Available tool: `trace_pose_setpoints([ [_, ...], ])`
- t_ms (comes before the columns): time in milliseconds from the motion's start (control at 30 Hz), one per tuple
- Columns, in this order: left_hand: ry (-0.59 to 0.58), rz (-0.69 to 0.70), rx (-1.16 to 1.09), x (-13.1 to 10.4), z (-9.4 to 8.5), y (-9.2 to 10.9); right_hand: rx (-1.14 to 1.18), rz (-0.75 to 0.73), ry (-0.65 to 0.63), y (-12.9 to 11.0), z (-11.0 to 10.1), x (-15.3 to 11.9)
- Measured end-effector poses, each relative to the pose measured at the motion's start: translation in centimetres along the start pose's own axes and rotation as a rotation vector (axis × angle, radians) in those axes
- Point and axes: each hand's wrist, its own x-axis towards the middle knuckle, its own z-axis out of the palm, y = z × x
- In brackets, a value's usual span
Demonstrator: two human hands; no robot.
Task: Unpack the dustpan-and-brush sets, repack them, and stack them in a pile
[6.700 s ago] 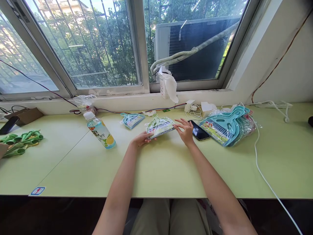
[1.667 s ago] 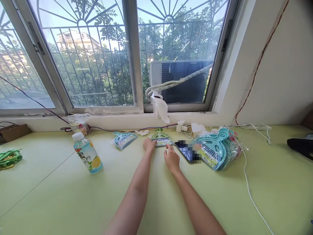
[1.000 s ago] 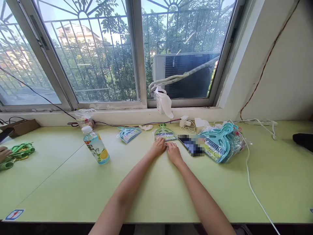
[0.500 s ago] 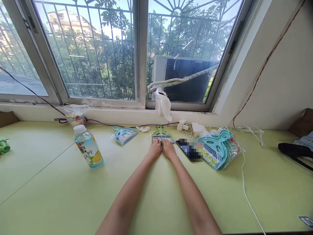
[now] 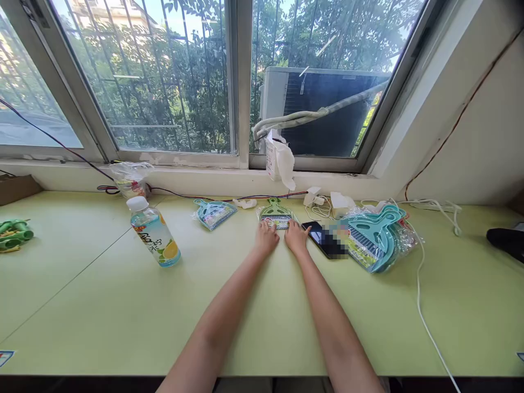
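Note:
A green mini dustpan and brush set point(image 5: 275, 214) in clear plastic wrapping lies flat, its handle toward the window. My left hand point(image 5: 267, 238) rests on the near left corner of this package with fingers extended. On the near right corner lie the fingers of my right hand point(image 5: 296, 236), spread, one pointing out toward the black phone point(image 5: 323, 238). A small gap separates my hands, and the package's printed card and dark bristles show between them. To the right is a pile of wrapped turquoise dustpan sets point(image 5: 374, 234); a single wrapped blue set point(image 5: 213, 213) lies to the left.
A drink bottle point(image 5: 155, 232) stands on the left of the green table point(image 5: 123, 322), with a plastic bag point(image 5: 133, 180) behind it. White chargers and a cable point(image 5: 421, 295) lie on the right. A tissue pack point(image 5: 278, 158) stands by the window. Green pieces point(image 5: 15, 234) lie far left.
My hands have moved apart from the middle of the package's near edge to its two corners. The view has tilted downward, so the table's front edge shows.

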Motion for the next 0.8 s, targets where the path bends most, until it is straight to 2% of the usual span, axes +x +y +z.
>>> trace_pose_setpoints([
  [133, -0.029, -0.006, 0.038, 0.1, -0.4, 0.1, 0.015, 0.013, 0.000, 0.1, 0.0, 0.0],
  [333, -0.013, 0.012, -0.019, 0.2, -0.1, -0.2, 0.011, -0.039, 0.022, 0.1, 0.0, -0.1],
  [433, 0.003, 0.019, 0.001, 0.1, 0.1, -0.4, -0.034, -0.117, 0.079, -0.2, -0.3, -0.2],
  [533, 0.059, 0.030, 0.049, 0.0, 0.4, -0.8, -0.086, -0.258, 0.099, -0.5, -0.7, -0.3],
  [633, 0.113, 0.087, 0.078, 0.1, 0.9, -1.2, -0.097, -0.333, 0.036, -0.5, -0.7, -0.1],
  [800, 0.044, 0.209, 0.031, 0.6, 1.7, -1.7, -0.070, -0.340, 0.007, -0.2, -0.4, 0.0],
])
